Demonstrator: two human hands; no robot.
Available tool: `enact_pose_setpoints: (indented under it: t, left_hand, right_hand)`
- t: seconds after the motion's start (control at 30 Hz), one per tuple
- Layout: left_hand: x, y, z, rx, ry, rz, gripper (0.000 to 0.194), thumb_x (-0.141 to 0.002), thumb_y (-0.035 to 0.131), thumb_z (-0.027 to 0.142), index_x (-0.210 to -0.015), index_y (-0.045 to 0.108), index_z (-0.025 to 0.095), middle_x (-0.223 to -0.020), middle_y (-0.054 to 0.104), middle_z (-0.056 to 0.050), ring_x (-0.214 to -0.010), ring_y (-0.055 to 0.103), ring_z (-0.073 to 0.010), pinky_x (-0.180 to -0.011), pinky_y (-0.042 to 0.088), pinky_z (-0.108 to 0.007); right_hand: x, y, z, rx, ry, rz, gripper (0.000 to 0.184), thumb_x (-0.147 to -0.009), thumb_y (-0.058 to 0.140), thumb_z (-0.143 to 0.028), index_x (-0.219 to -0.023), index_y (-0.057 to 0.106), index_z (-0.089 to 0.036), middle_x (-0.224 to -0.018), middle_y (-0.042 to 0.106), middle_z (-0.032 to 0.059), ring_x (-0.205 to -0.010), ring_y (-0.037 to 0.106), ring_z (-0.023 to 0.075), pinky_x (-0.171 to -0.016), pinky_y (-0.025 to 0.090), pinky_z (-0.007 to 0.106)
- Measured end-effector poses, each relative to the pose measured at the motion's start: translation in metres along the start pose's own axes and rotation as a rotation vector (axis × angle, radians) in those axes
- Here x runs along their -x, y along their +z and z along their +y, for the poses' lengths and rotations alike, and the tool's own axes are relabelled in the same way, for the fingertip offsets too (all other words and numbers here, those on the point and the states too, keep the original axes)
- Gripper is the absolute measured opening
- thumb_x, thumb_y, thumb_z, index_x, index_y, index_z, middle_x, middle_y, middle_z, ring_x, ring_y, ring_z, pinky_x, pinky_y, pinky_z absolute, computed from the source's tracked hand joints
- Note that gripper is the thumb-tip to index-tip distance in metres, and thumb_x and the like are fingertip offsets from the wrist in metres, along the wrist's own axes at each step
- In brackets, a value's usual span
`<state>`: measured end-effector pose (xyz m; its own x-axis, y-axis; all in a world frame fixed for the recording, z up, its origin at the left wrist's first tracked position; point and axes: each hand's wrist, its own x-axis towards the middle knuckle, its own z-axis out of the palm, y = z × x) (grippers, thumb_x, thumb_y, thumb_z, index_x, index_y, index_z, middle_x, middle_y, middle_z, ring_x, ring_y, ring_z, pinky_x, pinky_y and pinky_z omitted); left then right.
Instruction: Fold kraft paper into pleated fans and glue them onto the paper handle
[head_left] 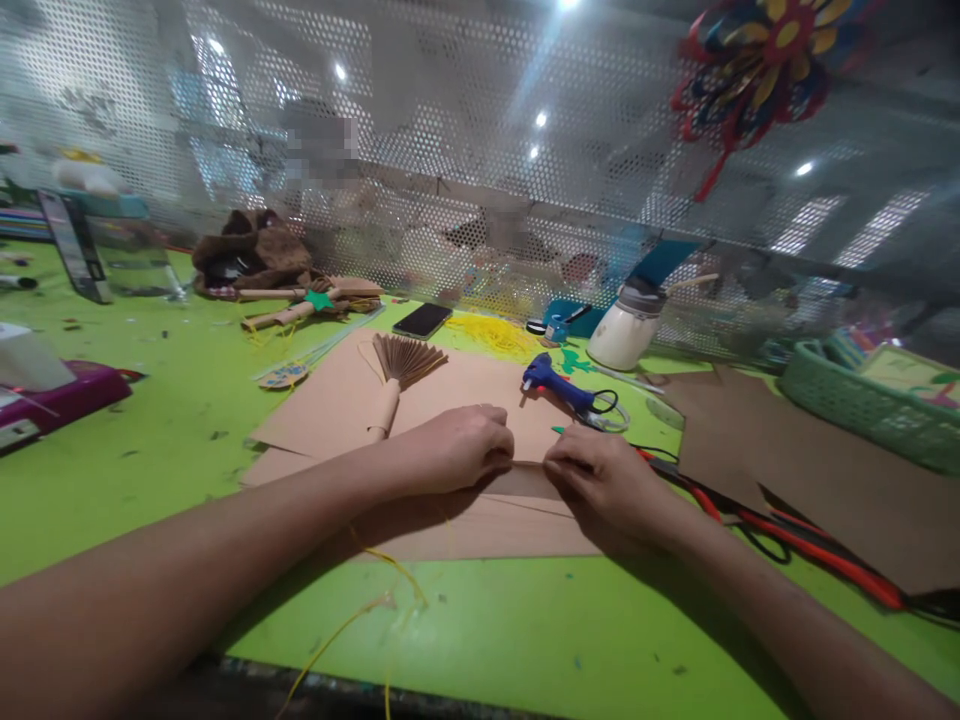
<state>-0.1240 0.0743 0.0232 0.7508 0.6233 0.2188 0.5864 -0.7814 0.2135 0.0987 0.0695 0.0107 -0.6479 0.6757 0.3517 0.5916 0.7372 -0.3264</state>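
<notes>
My left hand and my right hand face each other over the brown paper sheets. Each is closed in a pinch on the folded edge of a brown paper strip stretched between them. Some of the fingertips are hidden from view. Beyond my left wrist lies a pleated brown paper fan with a rolled paper handle. A blue glue gun rests on the sheets just past my right hand.
Red-handled scissors and darker brown paper lie right, near a green basket. Behind are a phone, yellow strands and a white jar. A perforated screen borders the green table.
</notes>
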Motion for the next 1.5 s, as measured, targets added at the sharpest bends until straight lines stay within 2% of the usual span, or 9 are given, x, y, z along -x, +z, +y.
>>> enact_pose_setpoints:
  t: [0.13, 0.33, 0.63, 0.8, 1.1, 1.5]
  left_hand:
    - [-0.001, 0.004, 0.000, 0.016, -0.031, 0.024, 0.022, -0.088, 0.045, 0.016, -0.077, 0.064, 0.014, -0.077, 0.059, -0.004, -0.072, 0.054, -0.0141, -0.067, 0.042, -0.025]
    - [-0.002, 0.009, 0.001, -0.049, 0.003, 0.043, 0.022, -0.089, 0.043, 0.017, -0.079, 0.063, 0.014, -0.079, 0.060, -0.006, -0.074, 0.053, -0.0159, -0.069, 0.041, -0.027]
    - [-0.004, 0.009, 0.000, -0.028, 0.046, 0.048, 0.017, -0.086, 0.046, 0.017, -0.078, 0.061, 0.015, -0.078, 0.058, -0.004, -0.072, 0.051, -0.0156, -0.067, 0.040, -0.028]
    - [-0.002, 0.012, -0.002, -0.086, 0.038, 0.073, 0.019, -0.087, 0.046, 0.019, -0.074, 0.060, 0.016, -0.075, 0.057, -0.003, -0.069, 0.050, -0.0153, -0.065, 0.039, -0.028]
    - [0.003, 0.000, 0.004, -0.189, 0.044, 0.025, 0.017, -0.085, 0.049, 0.016, -0.071, 0.058, 0.016, -0.073, 0.058, -0.004, -0.065, 0.049, -0.0151, -0.060, 0.037, -0.028]
    - [0.011, -0.008, 0.003, -0.236, 0.009, -0.006, 0.016, -0.084, 0.048, 0.017, -0.071, 0.057, 0.016, -0.073, 0.059, -0.004, -0.064, 0.048, -0.0149, -0.059, 0.035, -0.028]
  right_hand:
    - [-0.003, -0.001, 0.002, -0.009, 0.000, -0.019, 0.018, -0.087, 0.055, -0.014, -0.074, 0.068, -0.016, -0.078, 0.063, 0.0055, -0.078, 0.058, 0.0171, -0.068, 0.046, 0.029]
    - [-0.006, 0.005, -0.006, -0.001, -0.022, -0.031, 0.018, -0.089, 0.053, -0.015, -0.089, 0.071, -0.016, -0.080, 0.061, 0.0055, -0.076, 0.057, 0.0156, -0.068, 0.046, 0.028]
    - [-0.009, 0.015, -0.005, 0.098, -0.150, 0.004, 0.018, -0.089, 0.053, -0.011, -0.080, 0.068, -0.014, -0.080, 0.061, 0.0063, -0.077, 0.054, 0.0163, -0.069, 0.044, 0.028]
    - [-0.008, 0.016, -0.004, 0.154, -0.192, 0.007, 0.018, -0.089, 0.050, -0.011, -0.078, 0.065, -0.014, -0.079, 0.058, 0.0062, -0.076, 0.051, 0.0167, -0.068, 0.043, 0.029]
    - [-0.002, 0.014, -0.009, 0.319, -0.263, -0.041, 0.016, -0.086, 0.049, -0.010, -0.073, 0.057, -0.014, -0.076, 0.054, 0.0055, -0.075, 0.046, 0.0176, -0.066, 0.038, 0.030]
    - [0.008, 0.010, 0.002, 0.318, -0.225, -0.053, 0.016, -0.087, 0.048, -0.010, -0.075, 0.056, -0.014, -0.077, 0.053, 0.0068, -0.074, 0.045, 0.0183, -0.064, 0.038, 0.030]
